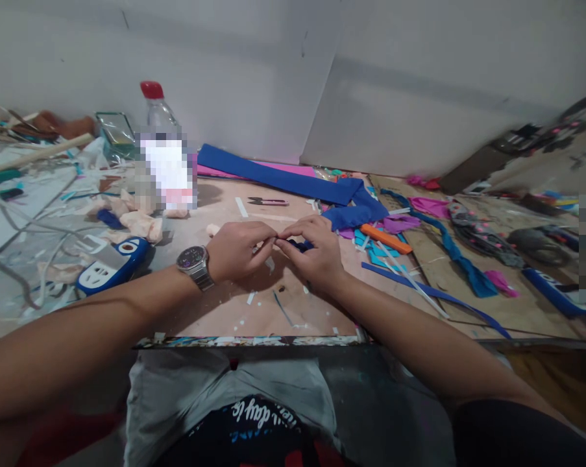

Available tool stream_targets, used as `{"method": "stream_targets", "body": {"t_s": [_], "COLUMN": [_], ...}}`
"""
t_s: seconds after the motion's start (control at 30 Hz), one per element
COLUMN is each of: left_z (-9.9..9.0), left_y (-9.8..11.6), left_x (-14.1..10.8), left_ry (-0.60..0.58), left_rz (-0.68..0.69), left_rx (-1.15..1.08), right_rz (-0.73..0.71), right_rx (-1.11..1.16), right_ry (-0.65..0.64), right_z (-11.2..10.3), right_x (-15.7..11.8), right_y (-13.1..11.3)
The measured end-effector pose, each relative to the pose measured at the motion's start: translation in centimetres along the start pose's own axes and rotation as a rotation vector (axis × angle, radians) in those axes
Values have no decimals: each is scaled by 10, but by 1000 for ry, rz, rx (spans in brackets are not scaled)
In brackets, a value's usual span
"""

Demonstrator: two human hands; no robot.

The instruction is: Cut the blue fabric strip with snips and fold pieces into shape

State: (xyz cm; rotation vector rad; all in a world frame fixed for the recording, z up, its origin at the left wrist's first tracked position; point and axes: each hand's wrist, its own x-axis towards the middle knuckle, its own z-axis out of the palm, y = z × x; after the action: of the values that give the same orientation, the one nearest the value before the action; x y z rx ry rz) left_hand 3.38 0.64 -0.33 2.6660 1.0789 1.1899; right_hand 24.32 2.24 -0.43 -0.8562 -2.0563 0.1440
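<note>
My left hand (238, 251), with a wristwatch (193, 261) behind it, is closed in a pinch. Its fingertips meet those of my right hand (318, 251) above the wooden board. Dark blue fabric (301, 246) shows beneath the curled fingers of my right hand, which pinches it. What lies between the left fingertips is too small to make out. A wide blue fabric strip (273, 176) runs behind my hands, its folded end close to the right one. Thread snips (269, 202) with a pink handle lie beyond the hands.
A red-capped bottle (162, 117) stands at the back left. Left of my arm lies a blue-and-white power strip (112, 264) with cables and crumpled scraps. An orange-handled cutter (386, 239), coloured fabric scraps and a narrow blue strip (433, 295) lie on the right. A wall rises behind.
</note>
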Motion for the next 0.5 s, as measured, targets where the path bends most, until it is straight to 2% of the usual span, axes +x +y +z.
{"method": "stream_targets", "body": {"t_s": [0.27,0.5], "left_z": [-1,4], "left_y": [-4,-3], "left_x": [3,1], "left_ry": [-49,-47], "left_rz": [-92,-78], "left_rx": [-138,-8], "right_rz": [13,6], "right_rx": [15,37], "right_ry": [-4,-22], "right_z": [-2,-2], "right_x": [0,0], "right_y": [-3,-3]}}
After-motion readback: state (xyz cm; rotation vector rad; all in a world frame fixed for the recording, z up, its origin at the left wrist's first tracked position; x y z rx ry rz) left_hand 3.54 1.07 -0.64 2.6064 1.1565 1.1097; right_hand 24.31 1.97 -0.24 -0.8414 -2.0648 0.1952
